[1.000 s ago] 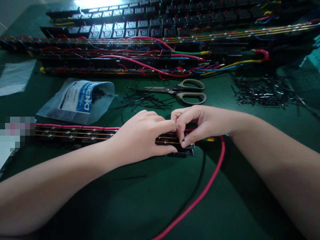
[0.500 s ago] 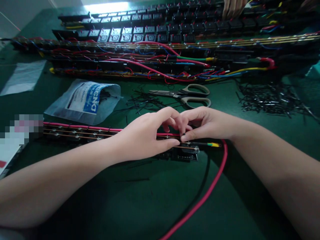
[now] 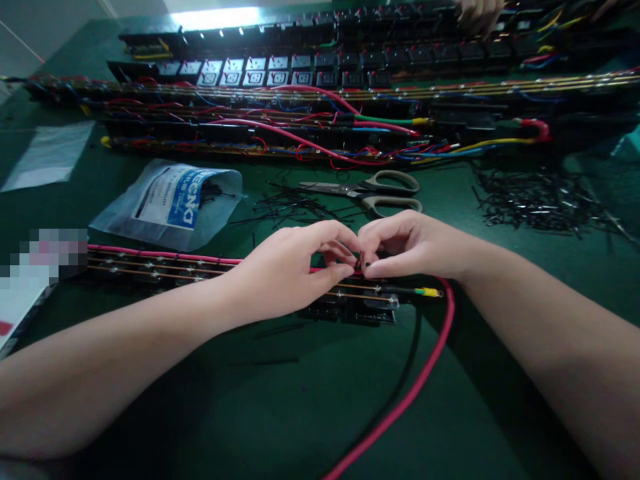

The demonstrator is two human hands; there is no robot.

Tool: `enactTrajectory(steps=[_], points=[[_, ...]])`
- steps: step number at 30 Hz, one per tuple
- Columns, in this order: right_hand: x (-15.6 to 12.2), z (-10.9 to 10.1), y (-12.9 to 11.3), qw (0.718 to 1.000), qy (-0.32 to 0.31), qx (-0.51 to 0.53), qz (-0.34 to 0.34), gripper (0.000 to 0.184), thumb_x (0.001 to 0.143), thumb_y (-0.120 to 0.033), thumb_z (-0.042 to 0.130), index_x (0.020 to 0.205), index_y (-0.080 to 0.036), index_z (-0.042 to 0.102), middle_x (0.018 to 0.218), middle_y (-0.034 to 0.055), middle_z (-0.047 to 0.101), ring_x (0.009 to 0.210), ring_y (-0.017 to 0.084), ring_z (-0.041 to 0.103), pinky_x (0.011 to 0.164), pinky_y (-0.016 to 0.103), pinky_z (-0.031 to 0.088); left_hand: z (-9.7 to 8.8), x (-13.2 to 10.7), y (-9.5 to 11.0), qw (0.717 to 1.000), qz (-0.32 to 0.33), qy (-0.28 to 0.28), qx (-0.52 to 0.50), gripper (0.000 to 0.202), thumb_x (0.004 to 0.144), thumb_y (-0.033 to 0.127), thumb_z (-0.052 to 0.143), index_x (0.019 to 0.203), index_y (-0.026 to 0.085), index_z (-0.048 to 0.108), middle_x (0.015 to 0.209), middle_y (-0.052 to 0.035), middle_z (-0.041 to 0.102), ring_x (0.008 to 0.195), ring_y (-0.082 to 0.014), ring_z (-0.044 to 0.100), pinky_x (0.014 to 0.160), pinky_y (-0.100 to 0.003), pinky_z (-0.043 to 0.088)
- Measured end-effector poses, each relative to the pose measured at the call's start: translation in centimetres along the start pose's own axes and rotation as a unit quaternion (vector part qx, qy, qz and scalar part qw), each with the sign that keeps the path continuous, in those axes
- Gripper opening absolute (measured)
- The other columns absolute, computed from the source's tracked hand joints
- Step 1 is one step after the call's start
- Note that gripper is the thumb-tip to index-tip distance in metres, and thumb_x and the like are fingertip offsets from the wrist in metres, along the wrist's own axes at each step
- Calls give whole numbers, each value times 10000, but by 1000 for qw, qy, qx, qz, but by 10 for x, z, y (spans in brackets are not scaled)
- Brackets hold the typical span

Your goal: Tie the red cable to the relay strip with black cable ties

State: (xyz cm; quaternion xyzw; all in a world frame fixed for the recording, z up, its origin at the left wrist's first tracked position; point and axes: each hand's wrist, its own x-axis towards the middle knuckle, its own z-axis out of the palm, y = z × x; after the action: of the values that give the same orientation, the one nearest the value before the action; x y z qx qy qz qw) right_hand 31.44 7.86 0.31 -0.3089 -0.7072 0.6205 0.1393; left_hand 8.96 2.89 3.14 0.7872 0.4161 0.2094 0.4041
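Note:
My left hand [image 3: 290, 270] and my right hand [image 3: 407, 243] meet fingertip to fingertip over a long black socket strip [image 3: 200, 273] lying across the green mat. Both pinch a small black cable tie [image 3: 361, 261] around the pink wire [image 3: 165, 255] that runs along the strip. The same thick pink wire [image 3: 425, 373] loops off the strip's right end toward me. A yellow-tipped lead [image 3: 425, 291] pokes out at that end, just under my right hand.
Scissors [image 3: 373, 190] lie behind my hands beside loose black ties [image 3: 290, 203]. A plastic bag of ties [image 3: 173, 200] sits at the left. Cut tie ends [image 3: 540, 197] pile at the right. Several wired socket strips [image 3: 310, 113] fill the back. Another person's hand [image 3: 475, 10] works at the far edge.
My fingers have lifted slightly off the strip and drawn closer together, with the pinch now on the tie at the pink wire. The other person's hand at the far edge has shifted a little.

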Motion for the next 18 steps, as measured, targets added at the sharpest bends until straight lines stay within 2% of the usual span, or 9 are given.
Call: enactTrajectory(steps=[4,9,18], points=[[0,-1,0,1000,0,10,5,223,718,-357,815,728,-166,702,705,1,651,670,131,580,602,266,454,1,0,1,999,7,12,45,116,891,216,604,974,207,685,927,31,750,851,-125,687,752,-241,498],[0,0,-1,1000,-1,-12,-8,203,731,-337,810,716,-158,716,605,-31,556,572,90,482,515,241,366,0,1,1,996,-4,24,82,132,908,231,585,931,228,715,895,57,753,808,-120,670,722,-242,467],[1,0,0,1000,-4,-4,-23,204,737,-318,813,714,-142,713,595,-36,531,555,81,464,511,235,353,4,0,-4,981,60,34,182,165,917,224,563,926,246,727,847,47,748,783,-143,647,706,-263,424]])
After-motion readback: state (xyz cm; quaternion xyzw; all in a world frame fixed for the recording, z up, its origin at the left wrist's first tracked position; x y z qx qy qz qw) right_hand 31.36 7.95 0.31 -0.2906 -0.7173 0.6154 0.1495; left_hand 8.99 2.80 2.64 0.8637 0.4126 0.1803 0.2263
